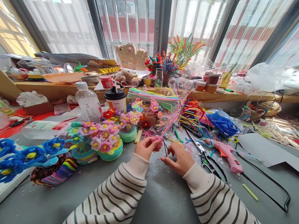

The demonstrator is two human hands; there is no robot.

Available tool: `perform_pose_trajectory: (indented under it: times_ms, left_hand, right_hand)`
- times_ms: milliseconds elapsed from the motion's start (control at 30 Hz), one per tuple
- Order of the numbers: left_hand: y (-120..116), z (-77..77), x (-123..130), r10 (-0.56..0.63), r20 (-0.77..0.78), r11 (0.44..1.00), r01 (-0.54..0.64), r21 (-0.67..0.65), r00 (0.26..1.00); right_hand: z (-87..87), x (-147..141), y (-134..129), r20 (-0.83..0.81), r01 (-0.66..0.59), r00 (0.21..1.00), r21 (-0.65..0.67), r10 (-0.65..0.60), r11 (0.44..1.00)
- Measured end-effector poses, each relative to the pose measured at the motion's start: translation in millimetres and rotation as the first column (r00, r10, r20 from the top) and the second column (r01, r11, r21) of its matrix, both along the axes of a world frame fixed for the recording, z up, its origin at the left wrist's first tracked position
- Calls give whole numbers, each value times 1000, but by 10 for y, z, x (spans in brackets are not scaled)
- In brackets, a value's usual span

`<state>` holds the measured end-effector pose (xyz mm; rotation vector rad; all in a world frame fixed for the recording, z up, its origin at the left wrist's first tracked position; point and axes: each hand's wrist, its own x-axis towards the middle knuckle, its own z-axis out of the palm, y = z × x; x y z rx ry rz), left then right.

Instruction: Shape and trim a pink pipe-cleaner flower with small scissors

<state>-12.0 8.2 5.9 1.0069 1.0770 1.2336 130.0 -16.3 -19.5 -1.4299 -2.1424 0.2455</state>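
"Two bare hands meet above the desk (163, 202). What's in each?"

"The left hand (145, 148) has its grip closed on a pink fuzzy piece (157, 143), pinched between thumb and fingers. The right hand (178, 159) has its grip closed on a small dark tool (166, 148), probably little scissors."

"And where exactly is the pink piece?"

"Between the hands, right of the flower pot with a yellow rim (111, 153). Pink stems (170, 125) slant up and away just beyond it. I can't tell whether they're joined to it."

"Which step would you call this?"

"Close trimming or shaping of the pink piece, I'd judge. The tool's tips are right beside it, though I can't see whether they touch."

"What would a clean next move call for?"

"A firm left pinch, fingertips out of the blades' path, and a small, exact closing of the tool."

"Anything nearby to mind?"

"The large scissors (201, 148) and pink glue gun (231, 159) lie right of the right hand; that forearm should avoid knocking them."
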Motion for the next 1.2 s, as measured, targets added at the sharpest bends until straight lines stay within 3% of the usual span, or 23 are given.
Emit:
perform_pose_trajectory:
  times_ms: [467, 1200]
  left_hand:
    - [-4, -20, -7, -11, 59, 1000, 11, 3, 998]
    - [48, -81, -15, 73, 50, 994, -77, 72, 996]
  right_hand:
    - [-25, -6, 17, 7, -1, 1000, 11, 1, 1000]
    - [-94, 33, 68, -31, -52, 998, 23, 53, 998]
